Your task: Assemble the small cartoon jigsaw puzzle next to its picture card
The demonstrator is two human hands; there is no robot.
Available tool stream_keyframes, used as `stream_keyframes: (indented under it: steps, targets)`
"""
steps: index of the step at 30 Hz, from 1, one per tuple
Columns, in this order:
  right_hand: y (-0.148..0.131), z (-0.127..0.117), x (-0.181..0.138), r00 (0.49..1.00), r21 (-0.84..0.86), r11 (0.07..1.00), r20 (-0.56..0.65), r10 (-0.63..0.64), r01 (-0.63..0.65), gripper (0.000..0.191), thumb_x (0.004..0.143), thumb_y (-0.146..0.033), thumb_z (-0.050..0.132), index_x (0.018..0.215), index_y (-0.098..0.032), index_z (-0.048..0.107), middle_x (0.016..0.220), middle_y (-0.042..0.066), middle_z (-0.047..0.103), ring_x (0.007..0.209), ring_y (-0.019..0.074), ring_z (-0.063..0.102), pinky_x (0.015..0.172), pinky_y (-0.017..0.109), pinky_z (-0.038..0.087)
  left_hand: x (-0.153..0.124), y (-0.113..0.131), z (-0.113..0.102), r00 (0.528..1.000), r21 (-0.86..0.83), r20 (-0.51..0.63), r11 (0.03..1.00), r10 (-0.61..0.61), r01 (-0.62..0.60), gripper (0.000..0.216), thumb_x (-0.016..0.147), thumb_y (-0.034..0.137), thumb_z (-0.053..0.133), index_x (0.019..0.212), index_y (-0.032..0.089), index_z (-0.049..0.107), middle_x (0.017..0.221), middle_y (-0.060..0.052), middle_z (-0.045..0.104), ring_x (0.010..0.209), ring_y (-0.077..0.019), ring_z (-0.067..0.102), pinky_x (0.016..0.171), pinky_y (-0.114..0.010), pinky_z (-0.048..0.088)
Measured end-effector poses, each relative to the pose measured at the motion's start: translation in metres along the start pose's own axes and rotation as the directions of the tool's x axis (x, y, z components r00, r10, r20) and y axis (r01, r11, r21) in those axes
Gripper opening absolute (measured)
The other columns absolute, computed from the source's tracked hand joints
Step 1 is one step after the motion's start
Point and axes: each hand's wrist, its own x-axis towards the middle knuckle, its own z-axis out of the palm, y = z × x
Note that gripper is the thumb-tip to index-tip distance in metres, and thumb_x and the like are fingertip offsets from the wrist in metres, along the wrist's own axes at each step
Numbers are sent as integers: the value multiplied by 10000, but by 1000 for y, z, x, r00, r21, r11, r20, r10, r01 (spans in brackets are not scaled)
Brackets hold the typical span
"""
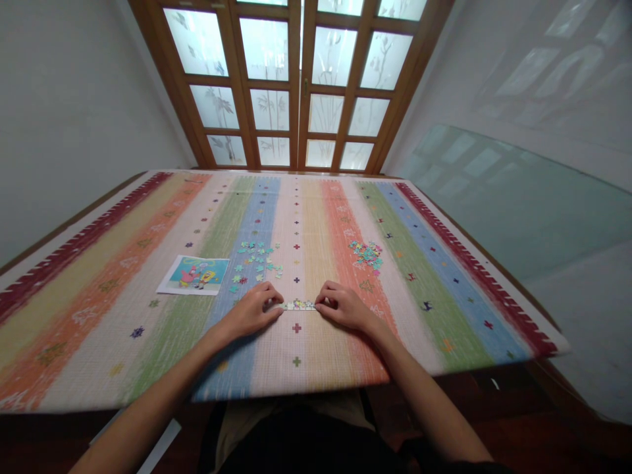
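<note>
A short row of joined jigsaw pieces lies on the striped mat in front of me. My left hand rests at the row's left end, fingers curled and pressed on it. At the right end my right hand does the same, fingertips pinching the last piece. Loose blue-green pieces are scattered just beyond my left hand. A small heap of pieces sits beyond my right hand.
A printed cartoon picture lies flat to the left of the scattered pieces. The mat's near edge hangs over my lap. A wooden glazed door stands at the far end, with a glass panel along the right wall.
</note>
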Motion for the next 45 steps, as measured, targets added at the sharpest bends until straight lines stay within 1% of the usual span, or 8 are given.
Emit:
stream_keyframes:
  steps: [9, 16, 19, 25, 29, 39, 42, 45]
  targets:
    - [1, 1, 0, 1000, -10, 1000, -2, -8, 8, 76, 888, -140, 666, 847, -179, 715, 853, 18, 621, 706, 127, 571, 679, 256, 427, 4, -20, -1, 988, 133, -155, 991, -14, 34, 186, 911, 365, 623, 838, 194, 617, 895, -61, 617, 907, -242, 574, 890, -398, 456]
    - [1, 1, 0, 1000, -14, 1000, 10, -7, 8, 84, 893, -137, 660, 859, -178, 724, 863, 20, 626, 709, 126, 576, 690, 257, 432, 13, -32, -8, 982, 216, -190, 975, -13, 55, 252, 923, 412, 644, 798, 200, 589, 869, -58, 605, 902, -250, 578, 864, -383, 462]
    - [1, 1, 0, 1000, -13, 1000, 8, -11, 11, 87, 893, -135, 658, 851, -179, 721, 864, 23, 627, 722, 132, 581, 699, 263, 438, 24, -38, -16, 976, 220, -219, 974, -13, 62, 245, 941, 419, 626, 836, 198, 622, 888, -71, 626, 897, -253, 579, 867, -387, 470]
    - [1, 1, 0, 1000, -7, 1000, 7, -4, 4, 77, 894, -145, 663, 858, -182, 720, 870, 22, 621, 721, 133, 587, 696, 265, 443, 61, -58, -29, 953, 240, -294, 959, -76, 151, 252, 940, 357, 573, 1049, 173, 707, 893, -88, 643, 923, -277, 598, 925, -411, 468]
    - [2, 0, 0, 1000, -4, 1000, 10, -3, 3, 74, 893, -150, 668, 860, -186, 723, 868, 23, 624, 714, 133, 585, 686, 264, 444, 77, -66, -28, 952, 246, -287, 953, -102, 177, 230, 905, 334, 593, 1012, 191, 737, 884, -87, 641, 940, -290, 605, 926, -405, 475]
    - [0, 0, 0, 1000, -2, 1000, 12, 1, -1, 81, 887, -139, 662, 857, -182, 724, 867, 23, 630, 712, 133, 586, 685, 262, 439, 80, -65, -29, 945, 202, -309, 964, -105, 173, 132, 858, 290, 636, 897, 192, 716, 902, -92, 642, 971, -294, 607, 963, -426, 463]
    - [0, 0, 0, 1000, -8, 1000, 9, 1, -1, 84, 882, -134, 665, 851, -185, 724, 862, 20, 631, 709, 132, 584, 684, 261, 438, 78, -60, -31, 941, 173, -322, 971, -103, 165, 96, 851, 273, 640, 879, 196, 689, 914, -87, 667, 957, -279, 615, 934, -408, 473]
    - [0, 0, 0, 1000, -15, 1000, 6, 4, -4, 84, 884, -134, 666, 856, -188, 724, 861, 19, 631, 714, 134, 583, 686, 264, 436, 71, -52, -33, 942, 123, -318, 981, -105, 151, 107, 881, 281, 615, 873, 193, 675, 879, -65, 698, 857, -239, 634, 857, -368, 490]
